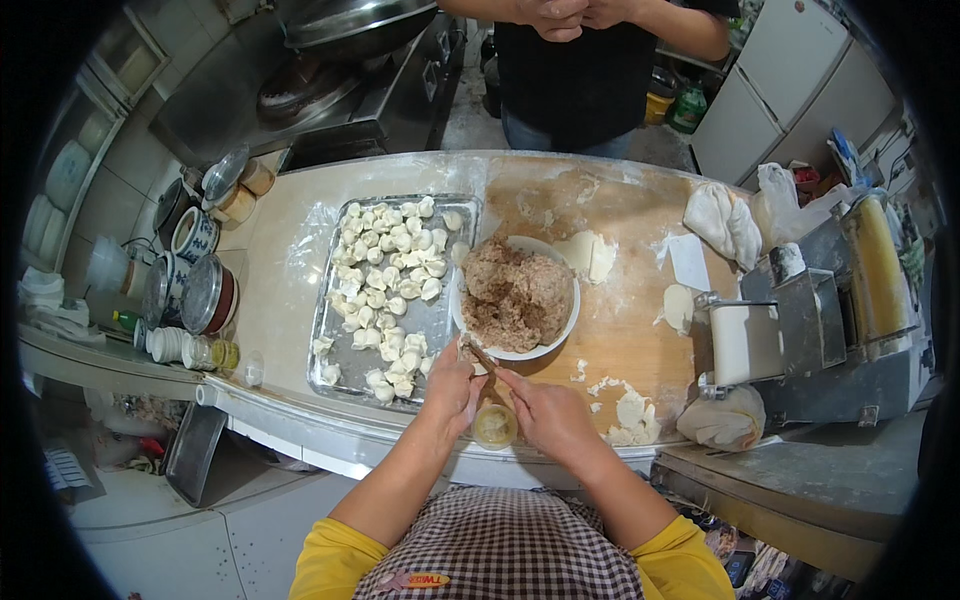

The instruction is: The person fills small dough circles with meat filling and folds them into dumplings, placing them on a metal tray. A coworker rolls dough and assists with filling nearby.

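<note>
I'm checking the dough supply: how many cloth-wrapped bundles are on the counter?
2. One white bundle lies at the far right of the wooden board; the other bundle sits at the near right, below the metal machine. More may be hidden behind it.

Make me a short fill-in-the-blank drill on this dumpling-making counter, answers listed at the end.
1. The white bowl of minced filling stands to the ____ of the metal tray, as the person sees it.
2. The folded dumplings lie on the metal ____.
3. The left hand and right hand work close together at the ____ edge of the counter.
4. The person's sleeves are ____.

Missing words: right; tray; near; yellow
</note>
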A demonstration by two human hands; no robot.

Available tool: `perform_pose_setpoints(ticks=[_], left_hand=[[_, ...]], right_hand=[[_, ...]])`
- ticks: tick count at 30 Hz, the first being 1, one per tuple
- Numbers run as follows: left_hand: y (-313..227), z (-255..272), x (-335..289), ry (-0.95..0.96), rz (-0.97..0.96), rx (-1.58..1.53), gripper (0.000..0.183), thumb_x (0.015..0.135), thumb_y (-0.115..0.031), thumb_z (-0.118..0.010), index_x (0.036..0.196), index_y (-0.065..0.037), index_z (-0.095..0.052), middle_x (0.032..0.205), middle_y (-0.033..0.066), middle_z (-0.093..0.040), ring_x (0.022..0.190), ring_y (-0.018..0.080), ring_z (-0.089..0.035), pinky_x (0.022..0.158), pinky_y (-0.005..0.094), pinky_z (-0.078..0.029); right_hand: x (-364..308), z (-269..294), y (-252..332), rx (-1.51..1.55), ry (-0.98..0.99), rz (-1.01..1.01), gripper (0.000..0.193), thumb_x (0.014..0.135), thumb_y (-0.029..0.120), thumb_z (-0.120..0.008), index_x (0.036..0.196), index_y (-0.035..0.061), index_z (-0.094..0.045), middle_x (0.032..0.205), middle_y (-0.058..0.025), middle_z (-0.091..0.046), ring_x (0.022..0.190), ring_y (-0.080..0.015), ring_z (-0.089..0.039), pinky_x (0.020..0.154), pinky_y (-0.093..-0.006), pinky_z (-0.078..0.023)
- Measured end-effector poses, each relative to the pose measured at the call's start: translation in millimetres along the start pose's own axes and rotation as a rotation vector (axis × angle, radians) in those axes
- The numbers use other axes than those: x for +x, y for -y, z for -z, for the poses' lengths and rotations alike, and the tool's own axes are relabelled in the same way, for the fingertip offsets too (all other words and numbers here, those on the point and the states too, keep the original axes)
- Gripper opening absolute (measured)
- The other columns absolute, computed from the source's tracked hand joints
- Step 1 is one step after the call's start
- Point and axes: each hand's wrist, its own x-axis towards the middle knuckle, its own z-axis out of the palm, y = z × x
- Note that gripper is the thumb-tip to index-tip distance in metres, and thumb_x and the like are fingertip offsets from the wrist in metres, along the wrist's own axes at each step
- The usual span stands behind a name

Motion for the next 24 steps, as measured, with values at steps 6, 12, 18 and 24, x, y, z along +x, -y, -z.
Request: perform_pose_setpoints(ticks=[6,12,18,24], left_hand=[[-4,-2,-6,-0.005,-0.012,0.029,0.056,0.084,0.017,-0.033,0.138,0.005,-0.043,0.128,0.0203,-0.057,0.111,0.0276,-0.062,0.098,0.0353,-0.053],[-1,0,-4,-0.013,0.006,0.005,0.059,0.085,0.017,-0.031,0.142,0.002,-0.041,0.129,0.0175,-0.057,0.111,0.0262,-0.061,0.096,0.0340,-0.052],[-2,2,-4,0.020,0.006,-0.013,0.061,0.084,0.017,-0.030,0.142,0.001,-0.041,0.129,0.0174,-0.056,0.113,0.0264,-0.060,0.098,0.0343,-0.052],[-3,-1,-8,-0.032,-0.005,-0.006,0.050,0.087,0.014,-0.035,0.133,0.004,-0.048,0.124,0.0168,-0.060,0.109,0.0248,-0.063,0.096,0.0328,-0.053]], right_hand=[[17,7,-9,-0.088,-0.077,-0.066,0.036,0.092,0.017,-0.056,0.128,0.0135,-0.062,0.072,-0.0169,-0.067,0.065,-0.0360,-0.065,0.060,-0.0493,-0.051],[4,-6,2,-0.051,0.074,-0.051,0.039,0.092,0.019,-0.056,0.131,0.0132,-0.059,0.075,-0.0173,-0.068,0.069,-0.0368,-0.066,0.063,-0.0497,-0.052],[17,3,-8,0.032,-0.017,-0.127,0.039,0.092,0.018,-0.055,0.131,0.0173,-0.059,0.079,-0.0207,-0.067,0.073,-0.0406,-0.065,0.067,-0.0498,-0.052],[11,4,-4,0.081,0.116,-0.099,0.038,0.094,0.018,-0.053,0.132,0.0163,-0.058,0.080,-0.0222,-0.068,0.074,-0.0419,-0.065,0.068,-0.0520,-0.051]])
